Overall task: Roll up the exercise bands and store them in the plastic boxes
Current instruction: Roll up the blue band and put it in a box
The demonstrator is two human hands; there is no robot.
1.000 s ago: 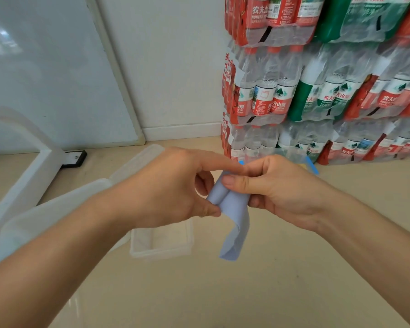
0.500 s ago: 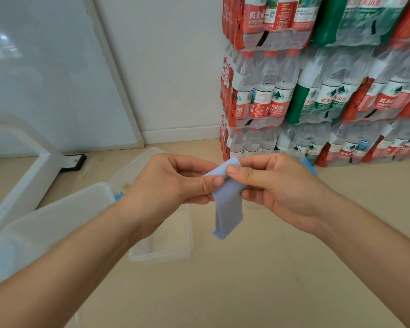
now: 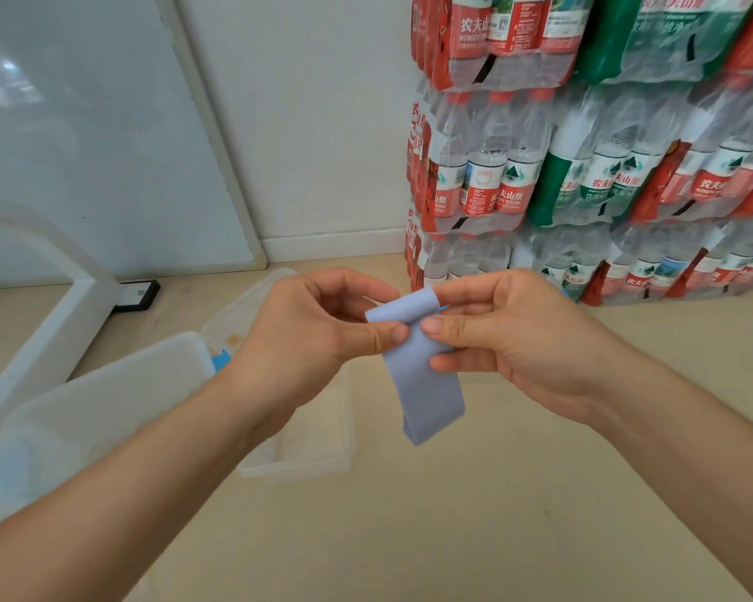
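Lavender band (image 3: 427, 380) hangs lengthwise from both hands.

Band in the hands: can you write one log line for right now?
band: top curled, rest hanging | left hand: pinches top | right hand: pinches top | plastic box: open

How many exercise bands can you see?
1 for sure: the lilac band, pinched by the left hand and right hand. A blue scrap beside the plastic box may be another.
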